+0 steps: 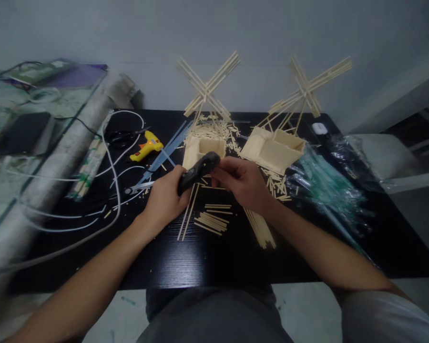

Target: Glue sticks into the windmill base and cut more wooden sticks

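Observation:
My left hand (166, 193) is wrapped round a dark, thick-bodied hand tool (199, 171) with a rounded end; its exact kind is not clear. Close to that rounded end, the fingers of my right hand (241, 181) are pinched together, and whatever they hold is hidden or too small to make out. Just behind both hands stands a wooden stick windmill model (191, 152) with crossed blades (205, 90). Below the hands lie short cut sticks (211, 221), two long thin sticks (188, 214) and a bundle of longer sticks (259, 228).
A second stick windmill (268, 147) stands at the right, beside crumpled clear plastic wrapping (336, 186). At the left are a yellow glue gun (147, 146), blue-grey strips (171, 147), white cables (117, 190) and packed sticks (91, 166). Stick offcuts (214, 128) litter the black table (128, 267).

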Demonstrator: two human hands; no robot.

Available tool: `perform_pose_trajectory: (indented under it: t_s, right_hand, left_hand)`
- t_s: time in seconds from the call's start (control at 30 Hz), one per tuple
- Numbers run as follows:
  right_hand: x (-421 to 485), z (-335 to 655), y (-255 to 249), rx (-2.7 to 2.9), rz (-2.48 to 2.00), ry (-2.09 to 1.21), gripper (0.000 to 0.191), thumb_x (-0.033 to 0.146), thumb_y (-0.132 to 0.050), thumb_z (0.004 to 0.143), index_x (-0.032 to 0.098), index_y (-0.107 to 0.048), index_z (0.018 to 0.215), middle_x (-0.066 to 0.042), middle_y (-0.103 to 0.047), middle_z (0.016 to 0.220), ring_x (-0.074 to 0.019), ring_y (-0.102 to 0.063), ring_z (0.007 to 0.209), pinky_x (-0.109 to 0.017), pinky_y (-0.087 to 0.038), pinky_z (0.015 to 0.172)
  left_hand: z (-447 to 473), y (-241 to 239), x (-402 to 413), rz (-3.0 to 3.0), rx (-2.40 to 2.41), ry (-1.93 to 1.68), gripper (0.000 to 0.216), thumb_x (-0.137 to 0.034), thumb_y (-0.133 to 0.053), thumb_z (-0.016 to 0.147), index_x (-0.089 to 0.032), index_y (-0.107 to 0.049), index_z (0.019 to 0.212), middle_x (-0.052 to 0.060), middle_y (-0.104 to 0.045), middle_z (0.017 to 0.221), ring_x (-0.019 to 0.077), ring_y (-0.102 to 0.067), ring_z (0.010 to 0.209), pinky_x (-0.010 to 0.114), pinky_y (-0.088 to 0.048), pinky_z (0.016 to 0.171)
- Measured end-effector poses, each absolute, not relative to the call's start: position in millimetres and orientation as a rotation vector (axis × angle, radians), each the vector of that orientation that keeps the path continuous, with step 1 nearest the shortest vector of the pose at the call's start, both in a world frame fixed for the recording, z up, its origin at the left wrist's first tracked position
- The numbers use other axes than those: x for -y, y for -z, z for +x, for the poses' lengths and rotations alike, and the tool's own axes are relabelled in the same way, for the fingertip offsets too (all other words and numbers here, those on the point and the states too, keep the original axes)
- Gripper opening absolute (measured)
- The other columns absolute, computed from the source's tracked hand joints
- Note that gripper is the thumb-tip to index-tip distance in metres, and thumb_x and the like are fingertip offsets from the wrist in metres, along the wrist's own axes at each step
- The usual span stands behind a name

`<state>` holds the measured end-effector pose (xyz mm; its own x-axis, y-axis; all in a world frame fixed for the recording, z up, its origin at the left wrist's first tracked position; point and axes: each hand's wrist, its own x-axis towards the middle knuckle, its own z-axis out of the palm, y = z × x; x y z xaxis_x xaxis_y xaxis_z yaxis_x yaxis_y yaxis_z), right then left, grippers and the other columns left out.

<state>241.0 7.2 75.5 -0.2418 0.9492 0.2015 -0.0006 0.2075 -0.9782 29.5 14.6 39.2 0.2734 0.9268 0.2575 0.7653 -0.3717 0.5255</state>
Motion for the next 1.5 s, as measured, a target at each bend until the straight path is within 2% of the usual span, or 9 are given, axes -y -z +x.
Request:
perform_pose_trajectory:
  t_s: [0.17, 0.77, 0.93, 1.23, 1.5]
  right_hand:
    - [-8.4, 243.2, -76.5, 1.509, -0.911, -1.278, 0.043, 0.055, -0.074, 0.088, 0.014, -0.068, 0.075, 0.002, -0.063, 0.065, -0.0055, -0.045, 0.053, -0.02, -0.034, 0.049]
    - [-6.5, 240.7, -72.8, 1.523, -0.872, -1.237, 0.039, 0.049, -0.071, 0.093, 0.015, -0.067, 0.075, 0.004, -0.06, 0.063, -0.0045, -0.044, 0.053, -0.021, -0.035, 0.051]
    - [-5.3, 240.9, -75.9, 1.562, -0.888, -1.19, 0.04, 0.048, -0.069, 0.095, 0.016, -0.065, 0.072, 0.005, -0.058, 0.062, -0.005, -0.043, 0.053, -0.022, -0.035, 0.053]
    - [-5.0, 240.9, -73.5, 1.551, -0.92, -1.191, 0.041, 0.052, -0.067, 0.095, 0.016, -0.066, 0.076, 0.004, -0.059, 0.063, -0.0061, -0.043, 0.053, -0.023, -0.034, 0.052]
    - [-8.2, 244.6, -73.0, 1.572, -0.845, -1.266, 0.04, 0.052, -0.066, 0.096, 0.016, -0.067, 0.079, 0.003, -0.06, 0.064, -0.006, -0.045, 0.054, -0.022, -0.035, 0.05]
  left_hand:
    - [28.0, -40.4, -15.1, 2.263, -1.503, -0.787, 0.006, -0.026, -0.055, 0.084, -0.021, -0.052, 0.088, -0.001, -0.058, 0.07, 0.016, -0.053, 0.06, 0.027, -0.039, 0.06]
    - [27.2, -41.0, -14.8, 2.282, -1.421, -0.853, 0.01, -0.023, -0.056, 0.086, -0.019, -0.059, 0.095, 0.0, -0.064, 0.078, 0.0157, -0.057, 0.066, 0.027, -0.042, 0.064]
    - [27.8, -40.6, -13.6, 2.26, -1.433, -0.839, 0.004, -0.021, -0.056, 0.084, -0.021, -0.054, 0.087, -0.001, -0.06, 0.071, 0.015, -0.055, 0.061, 0.026, -0.039, 0.06]
    - [29.0, -43.7, -12.5, 2.238, -1.543, -0.728, 0.008, -0.021, -0.054, 0.082, -0.023, -0.046, 0.081, -0.002, -0.054, 0.063, 0.0156, -0.05, 0.053, 0.027, -0.034, 0.056]
    - [27.3, -41.8, -12.9, 2.265, -1.49, -0.778, 0.005, -0.021, -0.056, 0.083, -0.022, -0.051, 0.085, -0.001, -0.061, 0.072, 0.0163, -0.056, 0.061, 0.027, -0.041, 0.061]
